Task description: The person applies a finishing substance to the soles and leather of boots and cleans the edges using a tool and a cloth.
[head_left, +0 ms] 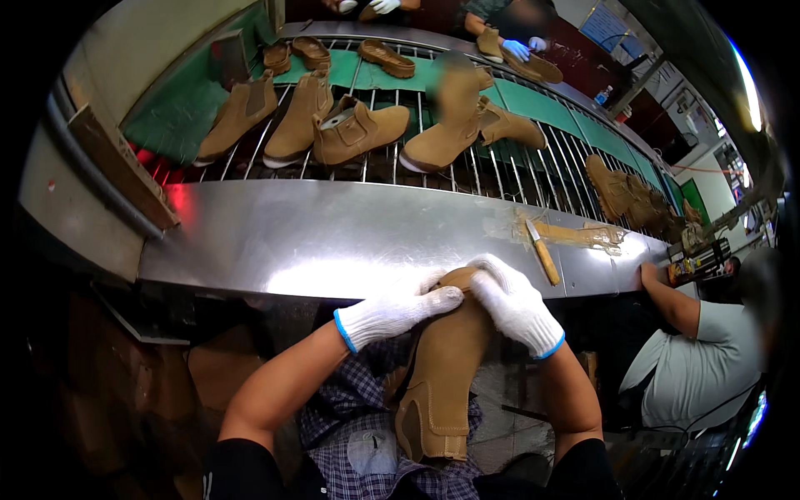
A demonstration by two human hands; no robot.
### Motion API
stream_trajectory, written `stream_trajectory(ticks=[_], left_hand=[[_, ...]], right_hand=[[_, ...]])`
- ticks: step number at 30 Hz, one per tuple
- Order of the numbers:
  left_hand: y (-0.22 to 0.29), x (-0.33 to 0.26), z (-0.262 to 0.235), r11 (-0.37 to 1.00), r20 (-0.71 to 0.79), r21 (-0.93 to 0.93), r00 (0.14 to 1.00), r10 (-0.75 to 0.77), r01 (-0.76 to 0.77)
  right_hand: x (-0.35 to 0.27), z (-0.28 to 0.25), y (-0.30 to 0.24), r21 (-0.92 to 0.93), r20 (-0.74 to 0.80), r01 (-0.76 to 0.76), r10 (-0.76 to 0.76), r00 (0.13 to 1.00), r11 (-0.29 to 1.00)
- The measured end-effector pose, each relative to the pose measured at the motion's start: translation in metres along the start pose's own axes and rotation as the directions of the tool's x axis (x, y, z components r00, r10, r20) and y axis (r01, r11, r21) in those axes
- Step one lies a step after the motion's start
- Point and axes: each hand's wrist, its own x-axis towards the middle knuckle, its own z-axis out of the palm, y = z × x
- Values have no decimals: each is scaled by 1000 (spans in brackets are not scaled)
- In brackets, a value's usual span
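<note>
A tan ankle boot (450,358) with a dark side panel rests across my lap, its toe pointing away from me toward the metal table edge. My left hand (400,312), in a white knit glove with blue trim, grips the left side of the toe with the thumb on top. On the other side my right hand (515,300), gloved the same way, wraps around the toe. Both hands are closed on the boot. A knife (543,254) with a wooden handle lies on the metal tabletop (333,229), beyond my right hand.
Past the tabletop runs a rod conveyor with green mats, carrying several tan boots (362,133) and brown soles (386,58). Brown tape (579,236) is stuck beside the knife. A person in a light shirt (700,362) sits at right; gloved co-workers' hands (517,48) work across the conveyor.
</note>
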Motion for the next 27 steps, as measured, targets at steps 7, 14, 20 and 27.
stream_trajectory(ticks=[7,14,20,27], left_hand=[[-44,-47,-14,988,32,-150,999,-29,33],[-65,-155,26,900,-126,-387,956,-265,198],[64,-101,-16,985,-537,147,829,159,-94],[215,-50,32,83,-472,880,880,54,467]], right_hand=[[-30,3,23,434,-254,95,20,967,896],[-46,-9,-8,457,-718,600,-125,684,656],[-6,-22,60,542,-455,579,-366,812,609],[90,16,44,587,-157,511,-531,833,628]])
